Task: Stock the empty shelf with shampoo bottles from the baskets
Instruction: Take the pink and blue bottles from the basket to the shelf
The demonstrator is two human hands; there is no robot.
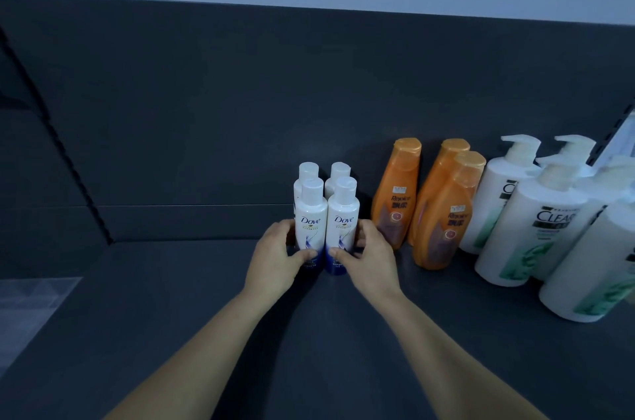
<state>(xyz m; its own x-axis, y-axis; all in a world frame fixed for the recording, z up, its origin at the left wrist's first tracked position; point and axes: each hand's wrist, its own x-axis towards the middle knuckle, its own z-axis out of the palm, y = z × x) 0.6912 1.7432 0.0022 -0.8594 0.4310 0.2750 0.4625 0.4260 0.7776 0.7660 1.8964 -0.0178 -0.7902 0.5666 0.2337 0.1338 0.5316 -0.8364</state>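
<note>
Toward the middle of the shelf (171,299), a little back from its front edge, four small shampoo bottles stand upright in a tight square, two in front and two behind. The left front bottle (310,227) and the right front bottle (343,223) stand side by side with labels facing out. The back pair (307,172) sits just behind them, showing only caps and shoulders. The left hand (275,258) wraps the left front bottle low down, thumb across its blue foot and fingers round the outer side. The right hand (369,256) grips the right front bottle the same way, mirrored.

Both bottles lie straight ahead of the hands with their long axes vertical, and each hand is equally near its own bottle. I'd judge any nudge goes straight back toward the rear panel (240,110), or inward to square the block. The bases look set down on the shelf.

The bottles are slim, smooth white plastic with round shoulders, flat white caps and a glossy blue band at the foot. They are likely to tip if pushed high.

To their right, across a gap, stand three orange bottles (395,192), curved, flattened and shiny. Toward the right end crowd fat white pump bottles (536,223) with green print. The shelf and rear panel are matte and dark. A perforated upright (51,110) slants at the left end. No basket is in view.
</note>
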